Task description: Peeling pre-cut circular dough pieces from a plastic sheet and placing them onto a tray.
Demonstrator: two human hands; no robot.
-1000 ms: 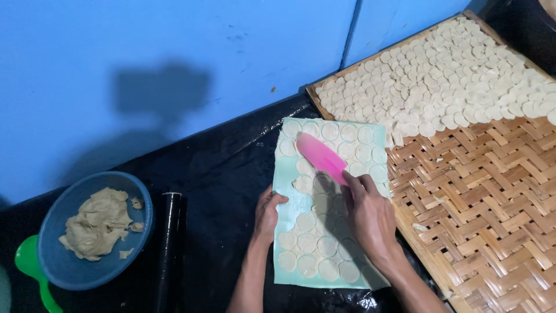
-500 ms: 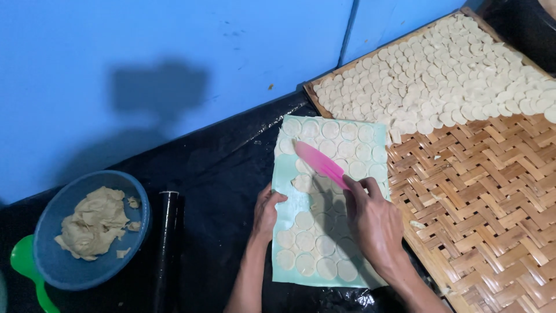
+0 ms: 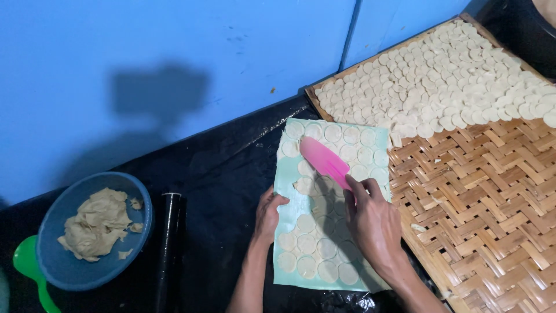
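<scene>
A pale green sheet (image 3: 288, 174) lies on the black surface, covered with several thin round dough discs (image 3: 306, 243). My right hand (image 3: 373, 223) grips a pink flat spatula (image 3: 324, 159), whose blade rests on the discs near the sheet's upper middle. My left hand (image 3: 268, 215) presses down on the sheet's left edge, fingers spread over the rim. To the right sits a woven bamboo tray (image 3: 480, 197), and its far half is packed with many overlapping dough discs (image 3: 440, 81).
A blue bowl (image 3: 61, 272) holding a lump of dough (image 3: 95, 223) stands at the left, with a green scoop (image 3: 29, 266) beside it. A black rolling pin (image 3: 168, 243) lies between bowl and sheet. A blue wall (image 3: 174, 69) runs behind.
The pink spatula has lowered and slid slightly left, now lying flatter on the discs. My left hand stays on the sheet's edge.
</scene>
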